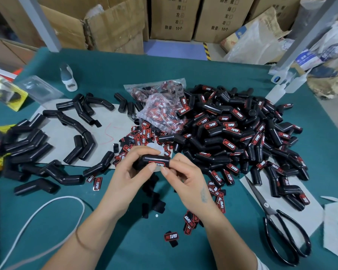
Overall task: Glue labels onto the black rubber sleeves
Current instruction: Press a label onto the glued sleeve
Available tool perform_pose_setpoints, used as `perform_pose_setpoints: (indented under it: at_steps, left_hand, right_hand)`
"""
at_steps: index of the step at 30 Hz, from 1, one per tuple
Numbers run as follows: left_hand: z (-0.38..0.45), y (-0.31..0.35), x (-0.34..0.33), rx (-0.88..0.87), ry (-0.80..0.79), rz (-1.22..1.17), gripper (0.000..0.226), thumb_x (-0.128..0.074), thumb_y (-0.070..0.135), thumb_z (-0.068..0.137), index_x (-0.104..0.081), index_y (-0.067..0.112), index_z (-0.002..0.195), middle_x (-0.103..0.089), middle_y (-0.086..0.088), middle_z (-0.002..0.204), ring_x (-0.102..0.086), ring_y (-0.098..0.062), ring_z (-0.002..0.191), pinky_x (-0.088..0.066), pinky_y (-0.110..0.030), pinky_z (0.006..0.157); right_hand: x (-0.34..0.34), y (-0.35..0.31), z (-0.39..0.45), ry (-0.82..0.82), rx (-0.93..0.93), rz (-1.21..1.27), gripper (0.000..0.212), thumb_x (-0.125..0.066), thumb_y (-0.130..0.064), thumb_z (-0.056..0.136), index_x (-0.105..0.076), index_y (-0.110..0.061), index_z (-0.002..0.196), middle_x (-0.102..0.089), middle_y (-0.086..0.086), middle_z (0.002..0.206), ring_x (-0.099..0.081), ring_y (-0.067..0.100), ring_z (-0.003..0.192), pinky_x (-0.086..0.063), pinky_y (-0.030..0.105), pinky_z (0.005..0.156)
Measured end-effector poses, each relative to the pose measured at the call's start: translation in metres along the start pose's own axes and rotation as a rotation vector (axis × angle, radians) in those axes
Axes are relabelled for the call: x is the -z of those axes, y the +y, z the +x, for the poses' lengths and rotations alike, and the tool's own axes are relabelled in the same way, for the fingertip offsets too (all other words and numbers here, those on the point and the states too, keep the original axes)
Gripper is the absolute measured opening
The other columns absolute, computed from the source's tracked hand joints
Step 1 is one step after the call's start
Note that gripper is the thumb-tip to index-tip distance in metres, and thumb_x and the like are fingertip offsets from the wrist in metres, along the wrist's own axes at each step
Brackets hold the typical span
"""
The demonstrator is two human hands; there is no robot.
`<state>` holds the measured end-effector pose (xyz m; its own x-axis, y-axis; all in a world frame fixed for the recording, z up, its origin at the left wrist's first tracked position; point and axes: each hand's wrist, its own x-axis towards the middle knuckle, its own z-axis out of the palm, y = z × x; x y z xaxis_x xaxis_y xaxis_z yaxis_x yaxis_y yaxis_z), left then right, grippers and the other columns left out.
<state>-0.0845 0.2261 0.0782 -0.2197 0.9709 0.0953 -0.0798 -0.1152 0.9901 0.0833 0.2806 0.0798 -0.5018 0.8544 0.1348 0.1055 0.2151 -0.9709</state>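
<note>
Hands at work over a green table (pixel 183 71) strewn with bent black rubber sleeves: seen from the head camera, the left hand (pixel 129 172) curls around one sleeve (pixel 154 159) from below and behind, while the right hand (pixel 185 178) pinches its near end, both thumbs pressing at the edges of a red-and-black label (pixel 159 164) already lying on the sleeve's upper face. Each grip is closed on the same piece, held just above the table between the two heaps. The step in hand appears to be seating the label, pressing it flat so the glue takes. To the right lies a large pile of labelled sleeves (pixel 242 133); to the left, on a grey card, the bare sleeves (pixel 47 145) wait. Loose labels (pixel 141 137) are scattered just beyond the hands, beside clear bags of labels (pixel 162 108), and a small glue bottle (pixel 68 78) stands well apart at the far left. Scissors (pixel 277 217) rest at the right. The next move likely calls for dropping the finished piece on the right-hand pile and reaching left for a bare sleeve, then for glue and a fresh label.
</note>
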Motion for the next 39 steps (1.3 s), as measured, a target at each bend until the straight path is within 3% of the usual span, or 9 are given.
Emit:
perform_pose_setpoints:
  at_steps: [6, 15, 19, 23, 26, 29, 33, 36, 39]
  left_hand:
    - [-0.003, 0.001, 0.002, 0.045, 0.005, -0.084, 0.027, -0.073, 0.032, 0.086, -0.075, 0.020, 0.110, -0.060, -0.015, 0.118, -0.059, -0.026, 0.115, -0.043, -0.042, 0.104]
    - [-0.001, -0.002, 0.004, 0.000, -0.019, -0.099, 0.024, -0.071, 0.029, 0.088, -0.077, 0.025, 0.111, -0.061, -0.007, 0.118, -0.059, -0.021, 0.116, -0.047, -0.024, 0.099]
    - [0.000, -0.004, 0.005, 0.003, -0.020, -0.089, 0.025, -0.070, 0.029, 0.088, -0.078, 0.024, 0.112, -0.060, -0.009, 0.119, -0.058, -0.022, 0.118, -0.045, -0.029, 0.101]
    - [0.000, -0.005, 0.005, -0.010, -0.044, -0.086, 0.025, -0.068, 0.027, 0.090, -0.078, 0.023, 0.113, -0.062, -0.003, 0.119, -0.060, -0.019, 0.116, -0.047, -0.024, 0.098]
    - [0.001, -0.006, 0.005, -0.012, -0.057, -0.098, 0.025, -0.068, 0.026, 0.092, -0.077, 0.022, 0.115, -0.062, 0.000, 0.119, -0.060, -0.017, 0.116, -0.049, -0.021, 0.096]
    - [0.001, -0.010, 0.008, -0.004, -0.066, -0.058, 0.027, -0.069, 0.030, 0.094, -0.076, 0.023, 0.119, -0.061, 0.001, 0.122, -0.059, -0.021, 0.120, -0.045, -0.032, 0.104]
    - [0.002, -0.014, 0.011, -0.003, -0.076, -0.018, 0.032, -0.070, 0.035, 0.097, -0.073, 0.021, 0.126, -0.059, -0.007, 0.127, -0.056, -0.036, 0.128, -0.039, -0.057, 0.114]
    - [0.003, -0.013, 0.011, 0.005, -0.073, -0.023, 0.039, -0.072, 0.044, 0.097, -0.073, 0.020, 0.127, -0.058, -0.008, 0.128, -0.056, -0.034, 0.128, -0.040, -0.054, 0.113]
    - [0.002, -0.013, 0.010, 0.015, -0.070, -0.041, 0.035, -0.071, 0.039, 0.097, -0.074, 0.020, 0.125, -0.059, -0.006, 0.126, -0.057, -0.031, 0.126, -0.042, -0.046, 0.110]
  right_hand:
    - [-0.003, 0.002, 0.000, 0.019, 0.040, -0.047, 0.021, -0.063, -0.015, 0.101, -0.075, 0.003, 0.100, -0.042, -0.005, 0.079, -0.042, 0.017, 0.072, -0.037, 0.027, 0.064]
    - [-0.001, 0.003, 0.000, 0.019, 0.041, -0.040, 0.024, -0.063, -0.015, 0.100, -0.073, 0.006, 0.099, -0.041, -0.002, 0.079, -0.042, 0.023, 0.073, -0.037, 0.035, 0.065]
    - [-0.001, 0.003, 0.000, 0.019, 0.037, -0.031, 0.024, -0.063, -0.018, 0.101, -0.073, 0.005, 0.099, -0.042, -0.004, 0.079, -0.042, 0.022, 0.073, -0.037, 0.032, 0.065]
    - [-0.001, 0.004, 0.001, 0.017, 0.023, -0.022, 0.023, -0.063, -0.018, 0.101, -0.073, 0.002, 0.098, -0.042, -0.012, 0.080, -0.042, 0.014, 0.072, -0.037, 0.028, 0.065]
    - [0.000, 0.004, 0.001, 0.009, 0.025, -0.022, 0.024, -0.062, -0.018, 0.101, -0.072, 0.003, 0.096, -0.042, -0.006, 0.080, -0.042, 0.017, 0.072, -0.037, 0.029, 0.064]
    - [0.001, 0.003, 0.001, 0.003, 0.026, -0.022, 0.031, -0.062, -0.020, 0.101, -0.068, 0.009, 0.092, -0.042, -0.003, 0.080, -0.042, 0.021, 0.072, -0.038, 0.033, 0.062]
    - [0.002, 0.001, 0.000, -0.002, 0.030, -0.006, 0.039, -0.061, -0.028, 0.101, -0.062, 0.007, 0.082, -0.041, -0.008, 0.079, -0.041, 0.010, 0.072, -0.039, 0.034, 0.060]
    - [0.002, 0.000, 0.001, -0.007, 0.024, -0.004, 0.039, -0.061, -0.027, 0.100, -0.063, 0.007, 0.082, -0.041, -0.011, 0.079, -0.040, 0.008, 0.072, -0.039, 0.038, 0.059]
    - [0.002, 0.001, 0.001, -0.011, 0.023, -0.007, 0.034, -0.062, -0.022, 0.101, -0.062, 0.005, 0.080, -0.041, -0.004, 0.078, -0.040, 0.011, 0.071, -0.038, 0.037, 0.060]
